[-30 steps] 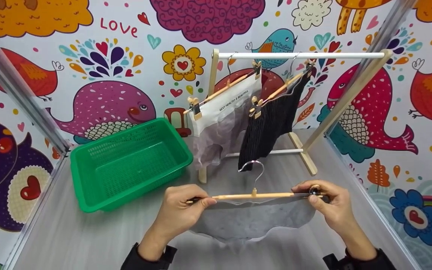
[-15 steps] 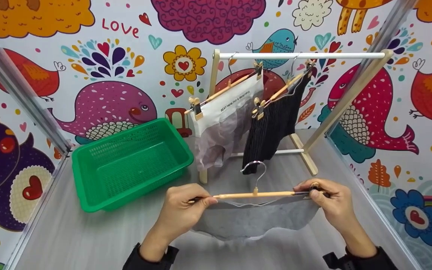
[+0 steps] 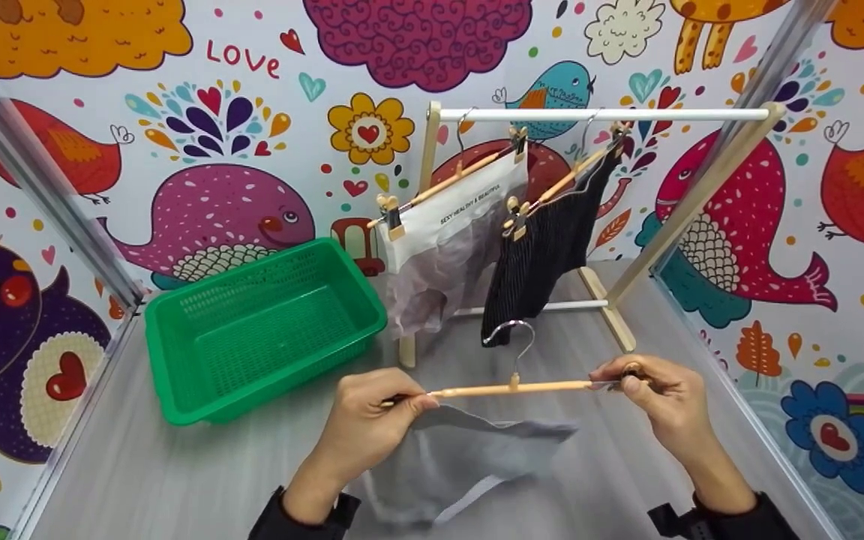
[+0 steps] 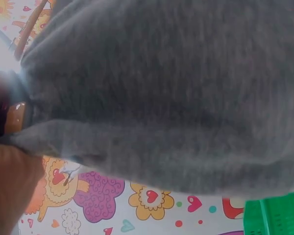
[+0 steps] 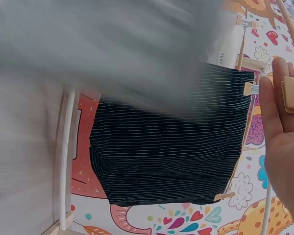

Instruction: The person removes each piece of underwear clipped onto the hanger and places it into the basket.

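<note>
In the head view, both hands hold a wooden clip hanger (image 3: pixel 533 388) level above the table, its metal hook pointing up. The left hand (image 3: pixel 376 420) pinches the left end, where the grey underpants (image 3: pixel 469 457) are attached. From there the cloth sags, its right corner loose below the bar. At the other end, the right hand (image 3: pixel 664 397) grips the clip (image 5: pixel 292 94) between thumb and fingers, with no cloth in it. Close up in the left wrist view, grey fabric (image 4: pixel 161 88) hides most of the scene. It is blurred in the right wrist view.
Behind the hands stands a wooden rack with a white rail (image 3: pixel 657 114). Pale underpants (image 3: pixel 451 240) and black striped shorts (image 3: pixel 544 247) hang there from clip hangers. A green plastic basket (image 3: pixel 361 341) sits on the table at left. Patterned walls enclose the back and sides.
The right corner of the grey underpants has come away from the hanger's right clip and dropped toward the left. Both hands have stayed nearly in place.
</note>
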Tool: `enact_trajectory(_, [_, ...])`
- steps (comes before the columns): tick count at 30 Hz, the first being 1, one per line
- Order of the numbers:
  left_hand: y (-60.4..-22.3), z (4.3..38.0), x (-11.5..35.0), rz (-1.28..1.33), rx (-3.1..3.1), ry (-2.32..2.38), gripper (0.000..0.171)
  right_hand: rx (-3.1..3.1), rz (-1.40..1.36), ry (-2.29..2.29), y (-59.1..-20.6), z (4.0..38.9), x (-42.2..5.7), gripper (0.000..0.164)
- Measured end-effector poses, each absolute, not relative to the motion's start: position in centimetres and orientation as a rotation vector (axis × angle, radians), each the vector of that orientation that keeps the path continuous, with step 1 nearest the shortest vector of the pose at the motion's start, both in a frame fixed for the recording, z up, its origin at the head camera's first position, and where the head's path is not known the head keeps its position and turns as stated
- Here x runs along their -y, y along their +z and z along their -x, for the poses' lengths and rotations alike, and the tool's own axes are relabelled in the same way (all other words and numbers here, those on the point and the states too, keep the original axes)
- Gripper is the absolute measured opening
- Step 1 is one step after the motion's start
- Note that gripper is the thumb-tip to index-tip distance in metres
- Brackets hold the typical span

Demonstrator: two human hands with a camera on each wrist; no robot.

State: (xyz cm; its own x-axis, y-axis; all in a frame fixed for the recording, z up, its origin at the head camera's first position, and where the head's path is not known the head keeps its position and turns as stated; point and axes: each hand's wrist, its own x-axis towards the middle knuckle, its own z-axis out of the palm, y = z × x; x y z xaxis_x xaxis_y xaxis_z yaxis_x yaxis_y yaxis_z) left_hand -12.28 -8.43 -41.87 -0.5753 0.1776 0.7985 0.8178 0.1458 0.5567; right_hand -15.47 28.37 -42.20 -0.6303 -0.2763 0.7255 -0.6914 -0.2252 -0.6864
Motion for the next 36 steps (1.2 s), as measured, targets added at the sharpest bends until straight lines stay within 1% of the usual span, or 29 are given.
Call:
enact_trajectory(8, [-42.0, 12.5, 8.2, 0.966, 1.843, -1.444, 0.02, 1.707, -1.209, 1.95, -42.0, 15.5, -28.4, 0.016])
enact_trajectory(14, [-42.0, 12.5, 8.3, 0.959, 1.869, -1.441, 0.018, 1.761, -1.155, 1.945, -41.4, 15.3, -28.3, 0.033])
enact_trajectory(18, [-42.0, 12.5, 8.3, 0.962, 1.883, -1.44, 0.017, 1.857, -1.093, 1.827, -40.9, 15.0, -28.1, 0.039])
enact_trajectory(23, [-42.0, 12.4, 8.1, 0.962, 1.89, -1.422, 0.019, 1.985, -1.029, 1.581, -40.4, 14.8, -27.6, 0.041])
enact_trajectory(27, [-42.1, 12.4, 8.0, 0.974, 1.88, -1.414, 0.018, 2.059, -1.031, 1.41, -40.4, 14.7, -27.4, 0.044])
enact_trajectory(33, [-42.1, 12.5, 7.8, 1.005, 1.855, -1.413, 0.017, 2.075, -1.131, 1.337, -40.7, 15.2, -27.4, 0.037])
enact_trajectory(36, [-42.0, 12.5, 7.8, 1.004, 1.865, -1.416, 0.017, 2.056, -1.187, 1.32, -40.8, 15.5, -27.3, 0.037])
